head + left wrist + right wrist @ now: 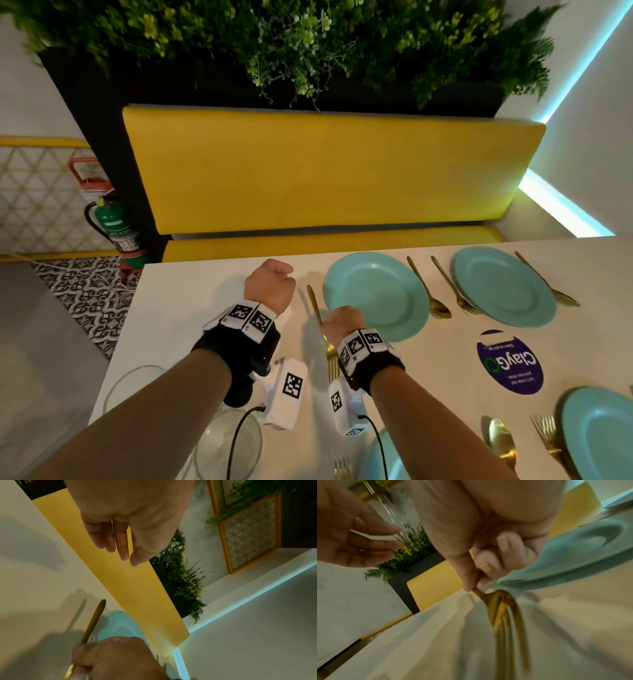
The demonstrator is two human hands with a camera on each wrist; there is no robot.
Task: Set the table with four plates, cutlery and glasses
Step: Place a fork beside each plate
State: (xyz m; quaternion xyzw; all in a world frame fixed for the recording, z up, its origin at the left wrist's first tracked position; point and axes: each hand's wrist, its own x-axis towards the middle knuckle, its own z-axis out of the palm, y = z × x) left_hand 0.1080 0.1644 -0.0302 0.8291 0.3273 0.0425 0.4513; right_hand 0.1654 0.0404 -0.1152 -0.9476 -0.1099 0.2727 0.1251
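My right hand (342, 323) pinches a gold fork (313, 303) by its neck, just above the white table (205, 308). The handle points away and the tines (505, 615) point back toward me. The fork hangs just left of a teal plate (375, 294). My left hand (270, 284) hovers left of the fork with loosely curled fingers (122, 543) and holds nothing. Another teal plate (500, 284) lies further right, with a spoon (428, 291) and a fork (455, 287) between the two. Two more plates (599, 435) sit at the near edge.
Two clear glasses (133, 387) (227, 442) stand at the near left under my left forearm. A purple round sticker (510, 363) is on the table's middle. A spoon (500, 442) and fork (548, 435) lie near right. A yellow bench (325, 178) runs along the far side.
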